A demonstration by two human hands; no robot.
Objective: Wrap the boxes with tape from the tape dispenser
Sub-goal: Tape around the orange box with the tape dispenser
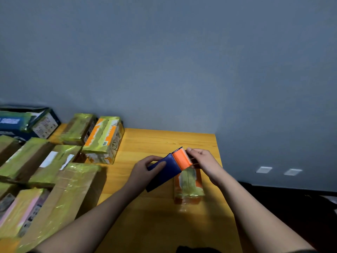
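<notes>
Hidden or unclear: the far end of the small orange box [187,187] lies behind the tape dispenser [169,168], so where the tape meets the box cannot be seen; the print on the box is too blurred to read.
Cut off: the taped boxes at the left edge of the frame run out of the picture, and a dark shape at the bottom centre is only partly in view.
Tape dispenser: dark blue body with an orange front part, held tilted just above the far end of the small orange box, right of the frame's centre.
Left hand [144,170]: its grip is closed round the blue body, thumb on top and fingers curled under the near side.
Right hand [202,161]: its grip is narrow, fingertips pinching at the orange end of the dispenser; whether they hold tape or the plastic itself, I cannot tell.
Small orange box: lies on the desk [145,216] below the hands, its top covered by a strip of yellow-green tape.
Taped boxes: a group sits at the left of the frame, most of them brown cardboard banded with yellow-green tape; an orange and white box [104,139] stands at the group's right, and a large cardboard box [62,201] lies nearest the left forearm.
Dark blue box [23,123]: at the far left, against the wall [164,61].
Wall: grey-blue, with two pale wall plates [279,170] low at the right.
</notes>
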